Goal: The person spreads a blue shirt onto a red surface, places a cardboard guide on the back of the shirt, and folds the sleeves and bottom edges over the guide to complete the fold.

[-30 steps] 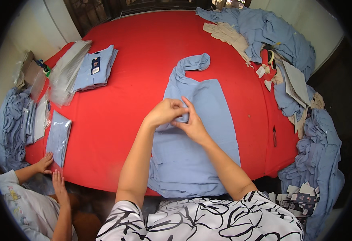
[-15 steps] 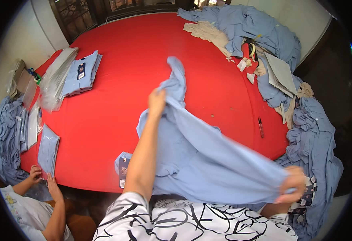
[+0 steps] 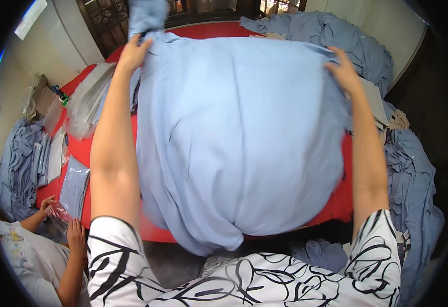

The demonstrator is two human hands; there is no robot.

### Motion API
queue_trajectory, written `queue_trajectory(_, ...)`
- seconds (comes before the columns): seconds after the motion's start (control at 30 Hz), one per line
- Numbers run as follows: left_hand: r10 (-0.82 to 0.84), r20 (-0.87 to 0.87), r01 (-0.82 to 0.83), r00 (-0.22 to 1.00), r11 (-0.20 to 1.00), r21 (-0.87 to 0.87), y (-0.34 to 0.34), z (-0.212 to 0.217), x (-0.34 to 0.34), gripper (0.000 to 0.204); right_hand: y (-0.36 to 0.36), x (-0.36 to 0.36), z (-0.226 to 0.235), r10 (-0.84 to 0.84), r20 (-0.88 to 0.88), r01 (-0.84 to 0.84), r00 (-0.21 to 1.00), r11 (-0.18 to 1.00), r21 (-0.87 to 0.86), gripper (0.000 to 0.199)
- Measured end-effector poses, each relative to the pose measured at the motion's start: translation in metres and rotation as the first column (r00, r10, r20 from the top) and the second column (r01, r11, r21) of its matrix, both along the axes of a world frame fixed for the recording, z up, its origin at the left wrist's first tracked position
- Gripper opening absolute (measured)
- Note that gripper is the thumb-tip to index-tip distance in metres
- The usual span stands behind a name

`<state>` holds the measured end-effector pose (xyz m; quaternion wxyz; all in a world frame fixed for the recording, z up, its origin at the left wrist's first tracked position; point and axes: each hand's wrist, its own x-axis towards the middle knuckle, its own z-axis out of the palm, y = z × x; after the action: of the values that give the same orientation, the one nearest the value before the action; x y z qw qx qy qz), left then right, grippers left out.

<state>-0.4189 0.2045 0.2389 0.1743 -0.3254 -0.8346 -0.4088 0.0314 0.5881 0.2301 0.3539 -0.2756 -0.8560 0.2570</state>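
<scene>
A large light blue shirt (image 3: 239, 138) is spread wide in the air above the red table (image 3: 83, 151), billowing toward me and hiding most of the tabletop. My left hand (image 3: 133, 51) grips its upper left edge near the collar. My right hand (image 3: 344, 71) grips its upper right edge. Both arms are stretched forward and apart. The shirt's lower part hangs down past the table's near edge.
A heap of blue shirts (image 3: 357, 46) lies at the far right and trails down the right side (image 3: 413, 174). Clear plastic bags (image 3: 88, 102) and a bagged shirt (image 3: 73, 187) lie at the left. Another person (image 3: 40, 245) sits at the lower left, hands on a bag.
The shirt lay flat on the table, then I swung it up and out. Now both hands hold it spread high and wide in front of me.
</scene>
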Motion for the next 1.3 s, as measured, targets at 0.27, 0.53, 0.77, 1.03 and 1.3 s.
queue_trajectory(0.27, -0.136, 0.249, 0.258, 0.959, 0.784, -0.565, -0.025, -0.188, 0.210, 0.068, -0.111, 0.057, -0.228, -0.085, 0.714, 0.097, 0.695, 0.995, 0.024, 0.056)
queue_trajectory(0.53, 0.354, 0.192, -0.266, 0.915, 0.889, -0.374, -0.184, -0.246, 0.346, 0.058, -0.159, 0.137, -0.246, -0.367, 0.372, 0.372, 0.852, 0.926, 0.063, 0.039)
queue_trajectory(0.77, -0.124, 0.662, -0.089, 0.739, 0.956, 0.278, -0.203, -0.235, 0.361, 0.026, -0.145, 0.109, -0.236, -0.118, -0.414, -0.287, 0.902, 0.554, -0.782, 0.019)
queue_trajectory(1.03, -0.130, 0.829, -0.135, 0.544, 0.961, 0.240, -0.279, -0.160, 0.370, 0.044, -0.150, 0.233, -0.202, -0.151, -0.297, -0.162, 0.943, 0.571, -0.805, 0.036)
queue_trajectory(1.3, 0.367, 0.509, -0.096, 0.779, 0.872, -0.480, -0.251, -0.200, 0.318, 0.059, -0.169, 0.236, -0.222, -0.315, 0.258, 0.314, 0.913, 0.948, 0.048, 0.033)
